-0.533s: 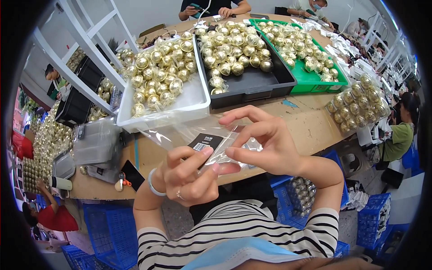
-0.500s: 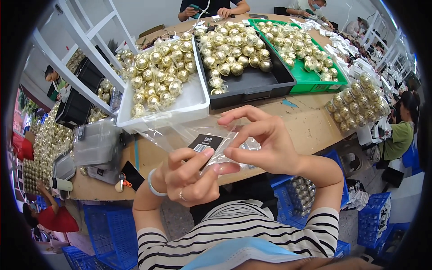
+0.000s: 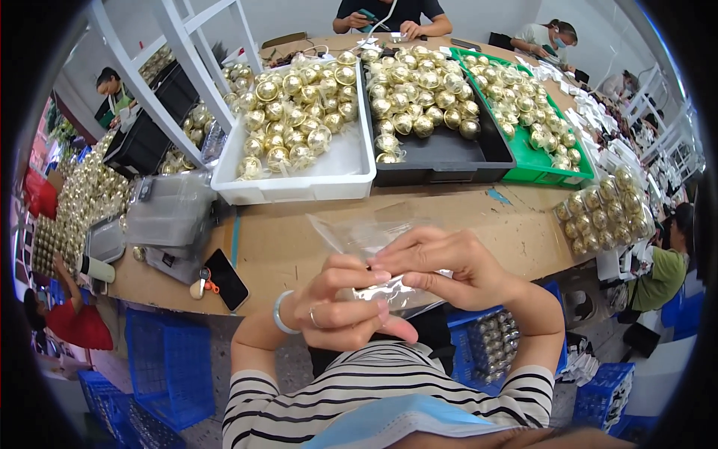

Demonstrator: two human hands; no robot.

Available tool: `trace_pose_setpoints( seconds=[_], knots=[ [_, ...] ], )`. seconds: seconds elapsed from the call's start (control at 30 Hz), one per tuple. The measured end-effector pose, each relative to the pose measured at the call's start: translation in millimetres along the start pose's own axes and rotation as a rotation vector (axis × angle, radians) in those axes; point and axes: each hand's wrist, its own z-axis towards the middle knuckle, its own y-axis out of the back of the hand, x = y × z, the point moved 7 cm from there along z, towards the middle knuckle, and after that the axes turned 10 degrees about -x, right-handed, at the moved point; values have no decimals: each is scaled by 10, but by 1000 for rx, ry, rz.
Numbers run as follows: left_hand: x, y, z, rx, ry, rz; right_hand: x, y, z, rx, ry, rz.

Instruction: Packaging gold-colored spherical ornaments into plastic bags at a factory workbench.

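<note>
Just past the table's near edge, both hands meet on a clear plastic bag (image 3: 351, 233). My left hand (image 3: 340, 303) is closed on its crumpled near part, and a light bracelet circles that wrist. My right hand (image 3: 460, 268) pinches the bag from the other side, thumb and fingertips close to the left ones. The bag's far end spreads loosely over the brown table. Only a tiny dark spot shows between the fingertips; whether it is the black barcode tag seen earlier, I cannot tell.
Gold balls in clear wrap fill much of a white tray (image 3: 299, 192), a black tray (image 3: 441, 173) and a green tray (image 3: 550, 175). A clear pack of gold balls (image 3: 602, 217) lies right. A phone (image 3: 226, 279) lies left, near plastic boxes (image 3: 170, 209). Other people work around the table.
The black barcode tag, plainly visible in the left fingers before, is now hidden. My right hand has closed in on the bag, beside the left fingertips. The whole view has shifted slightly.
</note>
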Motion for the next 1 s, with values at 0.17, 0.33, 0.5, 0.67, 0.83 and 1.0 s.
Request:
trace_pose_setpoints(
  seconds=[0.17,0.33,0.5,0.67,0.83,1.0],
  knots=[
    [229,85,-115,-60,240,60,255,122,284,-265,254,-453],
    [592,303,-1707,-1251,1334,-14,-911,239,1148,-171,-69,-518],
    [327,14,-2546,-658,1464,432,-2815,-329,2362,208,-416,-903],
    [362,35,-1674,60,1127,482,-3771,-584,2705,161,-436,-1041],
    [511,-241,-1691,445,943,412,-2542,102,2226,-327,-178,-840],
    [525,-371,-1800,657,894,446,-1210,1022,611,-463,-202,-781]
  ],
)
